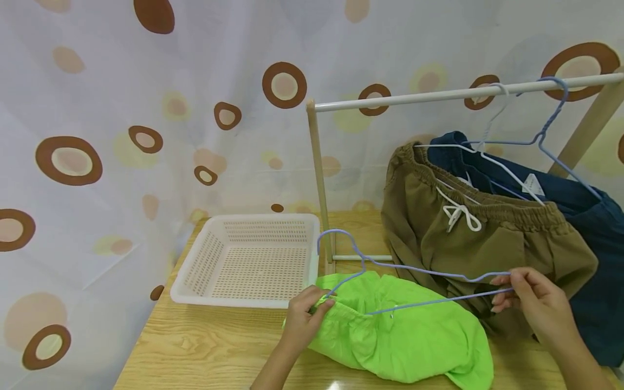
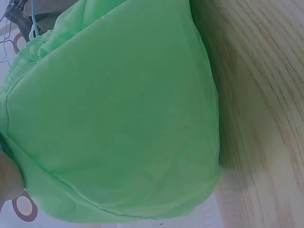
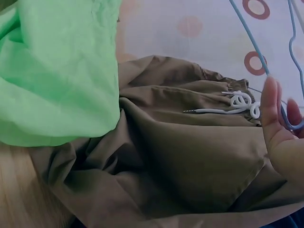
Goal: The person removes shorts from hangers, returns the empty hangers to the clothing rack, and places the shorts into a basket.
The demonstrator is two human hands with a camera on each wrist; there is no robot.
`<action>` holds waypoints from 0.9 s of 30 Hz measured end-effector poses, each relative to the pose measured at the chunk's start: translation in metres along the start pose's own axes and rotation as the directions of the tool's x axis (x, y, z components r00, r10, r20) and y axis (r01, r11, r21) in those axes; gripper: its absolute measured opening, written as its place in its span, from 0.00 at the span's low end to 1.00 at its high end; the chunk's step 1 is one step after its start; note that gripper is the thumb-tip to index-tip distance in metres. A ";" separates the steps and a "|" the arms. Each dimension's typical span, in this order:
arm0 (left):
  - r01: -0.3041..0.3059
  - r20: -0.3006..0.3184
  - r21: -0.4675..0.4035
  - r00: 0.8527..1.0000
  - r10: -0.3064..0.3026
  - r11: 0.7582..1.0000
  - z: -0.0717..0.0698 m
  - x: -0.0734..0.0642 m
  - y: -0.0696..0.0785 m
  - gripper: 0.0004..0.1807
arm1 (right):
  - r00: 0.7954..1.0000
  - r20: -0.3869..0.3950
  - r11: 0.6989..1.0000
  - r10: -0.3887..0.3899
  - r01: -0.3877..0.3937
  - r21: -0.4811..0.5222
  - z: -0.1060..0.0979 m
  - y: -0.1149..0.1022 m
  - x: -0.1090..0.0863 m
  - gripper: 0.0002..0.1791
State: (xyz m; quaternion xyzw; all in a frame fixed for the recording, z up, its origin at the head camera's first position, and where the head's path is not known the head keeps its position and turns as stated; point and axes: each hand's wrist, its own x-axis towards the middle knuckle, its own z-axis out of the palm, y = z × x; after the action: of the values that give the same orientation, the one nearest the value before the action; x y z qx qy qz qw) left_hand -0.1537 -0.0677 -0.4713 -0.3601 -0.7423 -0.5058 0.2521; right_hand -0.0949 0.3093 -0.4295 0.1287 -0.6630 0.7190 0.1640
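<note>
Bright green shorts [image 1: 414, 341] hang low over the wooden table, their waistband partly around one end of a blue-purple wire hanger [image 1: 424, 267]. My left hand [image 1: 304, 317] pinches the elastic waistband together with that end of the hanger. At the other end, still outside the waistband, my right hand [image 1: 541, 303] grips the hanger's corner between thumb and fingers. The hanger's hook points up and left, beside the basket. In the left wrist view the green shorts [image 2: 114, 114] fill most of the picture. The right wrist view shows the right hand [image 3: 285, 128] around the bent wire.
A white plastic basket [image 1: 244, 217] stands on the table [image 1: 185, 346] at left. Behind the right hand, brown shorts [image 1: 492, 227] with a white drawstring and dark blue trousers [image 1: 604, 227] hang on hangers from a rack's white bar [image 1: 439, 96]. A dotted curtain [image 1: 122, 216] covers the back.
</note>
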 end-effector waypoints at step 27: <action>0.037 -0.076 -0.075 0.996 -0.043 0.996 0.016 0.016 0.007 0.15 | 0.942 -0.315 0.921 -0.116 -0.017 -0.388 -0.004 0.005 -0.029 0.15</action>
State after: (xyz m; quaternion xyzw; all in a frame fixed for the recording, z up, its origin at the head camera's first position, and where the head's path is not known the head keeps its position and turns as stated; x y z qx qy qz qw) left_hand -0.1583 -0.0468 -0.4614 -0.3341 -0.7199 -0.5514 0.2570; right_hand -0.0707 0.3115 -0.4464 -0.0121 -0.7506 0.5813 0.3139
